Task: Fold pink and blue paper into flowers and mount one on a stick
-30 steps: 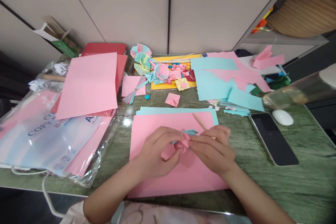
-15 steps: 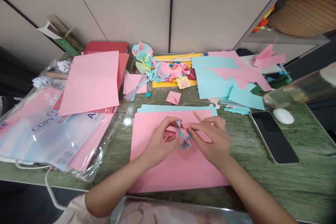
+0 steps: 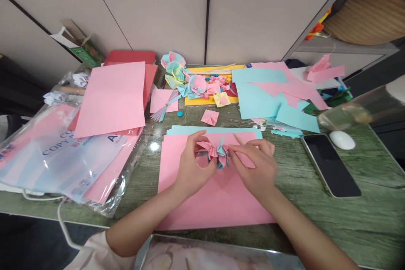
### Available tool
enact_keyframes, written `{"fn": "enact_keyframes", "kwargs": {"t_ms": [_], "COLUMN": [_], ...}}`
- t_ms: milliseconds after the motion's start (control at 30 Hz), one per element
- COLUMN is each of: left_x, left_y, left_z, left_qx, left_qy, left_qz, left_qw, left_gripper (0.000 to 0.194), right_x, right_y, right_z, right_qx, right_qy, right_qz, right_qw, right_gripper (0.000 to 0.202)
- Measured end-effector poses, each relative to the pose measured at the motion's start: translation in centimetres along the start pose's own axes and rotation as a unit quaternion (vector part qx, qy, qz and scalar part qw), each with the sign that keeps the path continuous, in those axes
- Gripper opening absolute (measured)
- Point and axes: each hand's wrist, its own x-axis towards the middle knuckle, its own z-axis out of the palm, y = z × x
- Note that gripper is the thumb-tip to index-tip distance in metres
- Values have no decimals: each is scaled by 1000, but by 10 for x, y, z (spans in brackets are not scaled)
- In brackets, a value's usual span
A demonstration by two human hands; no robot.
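Note:
A folded paper flower (image 3: 218, 152) in pink and light blue is held just above a stack of pink paper (image 3: 215, 206). My left hand (image 3: 194, 164) curves around its left side, with thumb and fingers against the petals. From the right, my right hand (image 3: 255, 166) pinches the flower's edge between thumb and index finger. A thin pointed stick (image 3: 237, 139) shows by the right fingers; whether they touch it I cannot tell. Light blue sheets (image 3: 183, 129) stick out behind the pink stack. Just beyond lies a small folded pink square (image 3: 210, 117).
Finished paper flowers (image 3: 196, 86) lie at the back beside a yellow sheet (image 3: 202, 101). Blue and pink scraps (image 3: 257, 101) spread at the back right. A phone (image 3: 330, 164) and a white mouse (image 3: 342, 140) are at right. At left lies a plastic paper pack (image 3: 79, 168).
The flower has turned and tilted in my fingers, so more pink petals show at its left. My left thumb and fingers have spread a little wider.

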Motion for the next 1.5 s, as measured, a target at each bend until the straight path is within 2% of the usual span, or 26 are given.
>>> {"fn": "enact_keyframes", "kwargs": {"t_ms": [100, 233, 333, 400, 500, 600, 767, 867, 1000, 1100, 1367, 1500], "left_x": [-2, -3, -1, 2, 5, 6, 3, 2, 4, 6, 10, 10], "left_y": [-3, -1, 1, 0, -2, -4, -5, -7, -11, -12, -16, -16], "left_z": [5, 10, 11, 10, 8, 5, 6, 9, 13, 15, 11, 9], "left_qx": [-10, -20, -30, -36, -20, 32, 112, 85, -20, -43, 1, 21], "left_qy": [13, -19, -36, -34, -17, 12, 48, 58, 48, 43, 17, 25], "left_qz": [-5, -45, -86, -91, -70, -15, 56, 48, -6, -22, -24, 8], "left_qw": [1000, 999, 995, 995, 997, 999, 991, 994, 999, 998, 1000, 999], "left_gripper": [56, 61, 60, 58, 54, 54, 57, 55, 49, 44, 42, 42], "right_x": [-2, -3, -1, 0, 1, -1, -2, 0, -1, -3, -1, 1], "right_y": [-1, -2, 0, 2, 4, 4, 0, -1, 2, 5, 10, 10], "right_z": [2, 3, 2, 2, 3, 4, 4, 4, 8, 12, 11, 9], "right_qx": [4, 28, 43, 41, 33, 27, 8, 24, 42, 34, 24, 53], "right_qy": [-11, -37, -62, -78, -107, -129, -85, -52, -25, -14, -96, -106], "right_qz": [8, 54, 94, 105, 112, 95, 39, 38, 57, 54, 73, 72], "right_qw": [1000, 997, 993, 991, 987, 987, 996, 998, 997, 998, 992, 990], "right_gripper": [12, 8, 4, 4, 8, 17, 14, 13, 14, 13, 13, 15]}}
